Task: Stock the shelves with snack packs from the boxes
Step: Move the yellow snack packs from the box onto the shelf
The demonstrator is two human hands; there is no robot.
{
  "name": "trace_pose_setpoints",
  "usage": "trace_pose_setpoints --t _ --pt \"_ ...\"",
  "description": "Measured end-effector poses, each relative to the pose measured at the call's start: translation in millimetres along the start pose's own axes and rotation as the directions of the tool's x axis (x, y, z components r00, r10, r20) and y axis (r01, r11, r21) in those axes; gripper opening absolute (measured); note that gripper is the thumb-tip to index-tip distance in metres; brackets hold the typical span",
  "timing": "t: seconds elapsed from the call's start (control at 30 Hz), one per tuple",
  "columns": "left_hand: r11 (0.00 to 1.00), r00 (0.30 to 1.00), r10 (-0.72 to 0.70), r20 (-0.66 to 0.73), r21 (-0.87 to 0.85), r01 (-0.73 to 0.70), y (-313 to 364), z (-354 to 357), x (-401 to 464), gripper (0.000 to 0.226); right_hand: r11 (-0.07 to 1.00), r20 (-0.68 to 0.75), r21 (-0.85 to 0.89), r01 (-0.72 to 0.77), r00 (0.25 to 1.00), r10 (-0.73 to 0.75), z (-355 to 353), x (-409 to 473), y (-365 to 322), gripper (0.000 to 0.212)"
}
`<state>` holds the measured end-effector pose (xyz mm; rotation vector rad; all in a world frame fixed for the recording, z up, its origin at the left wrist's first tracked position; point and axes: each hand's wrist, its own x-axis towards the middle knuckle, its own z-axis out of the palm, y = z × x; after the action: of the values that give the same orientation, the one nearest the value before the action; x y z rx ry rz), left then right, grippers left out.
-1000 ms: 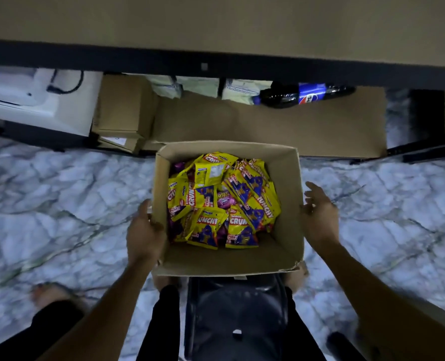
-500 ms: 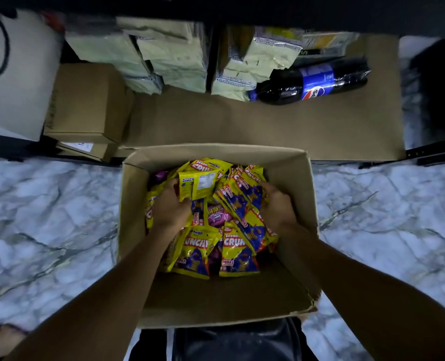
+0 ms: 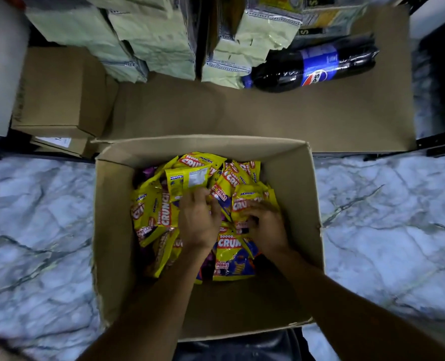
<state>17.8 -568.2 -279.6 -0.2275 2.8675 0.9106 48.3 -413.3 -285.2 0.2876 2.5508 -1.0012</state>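
1. Snack packs (image 3: pixel 164 214), yellow with red lettering, are heaped loose in the far half of an open cardboard box (image 3: pixel 304 204); a few purple ones are half buried under them. The near half of the box floor is bare, so the heap looks to have been picked over from the near side.
2. Both hands are sunk into the middle of the heap, close together. The left hand (image 3: pixel 199 225) is laid over the packs with fingers curled down into them. The right hand (image 3: pixel 265 225) is curled onto a pack at its fingertips. Whether either has a proper clamp on one pack can't be told, since the fingertips are blurred and lost among the wrappers.
3. The box is parked on the marble floor (image 3: pixel 33 230) right against the low shelf (image 3: pixel 242 115), probably so packs only need a short carry.
4. A wide bare stretch of cardboard lining is left at the shelf front, so that's likely where the packs are meant to go. Pale green bags (image 3: pixel 158 40) and a cola bottle (image 3: pixel 315 66) lying on its side are pushed to the back, and a closed carton (image 3: pixel 62 92) sits at the left.
5. Step judged: gathering a bunch, nothing lifted out yet.
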Motion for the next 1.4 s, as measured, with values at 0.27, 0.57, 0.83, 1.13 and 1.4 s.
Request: trace_pose_setpoints --t 0.27,0.57,0.83,1.13,1.4 --pt "0.966 0.891 -0.17 0.421 0.251 0.066 28 15 59 0.044 0.851 -0.016 0.307 -0.425 0.892 0.451 9 -4 -2 0.08" --pt "0.789 0.618 -0.426 0.661 -0.064 0.612 11 10 -2 0.012 0.583 0.153 0.421 -0.694 0.688 0.709 -8 -34 31 0.036" --pt "0.841 0.632 -0.489 0.601 0.132 0.525 9 -71 -37 0.063 0.798 0.156 0.216 -0.562 0.827 0.54 -51 -94 -29 0.062" --pt "0.812 0.64 -0.565 0.522 0.215 0.542 56 -190 -74 0.03 0.695 0.261 0.386 -0.607 0.794 0.549 -89 -145 -91 0.083" --pt "0.692 0.654 -0.416 0.631 -0.247 0.679 99 -283 -101 0.05 0.618 0.287 0.557 -0.555 0.827 0.483 -177 -174 -165 0.072"
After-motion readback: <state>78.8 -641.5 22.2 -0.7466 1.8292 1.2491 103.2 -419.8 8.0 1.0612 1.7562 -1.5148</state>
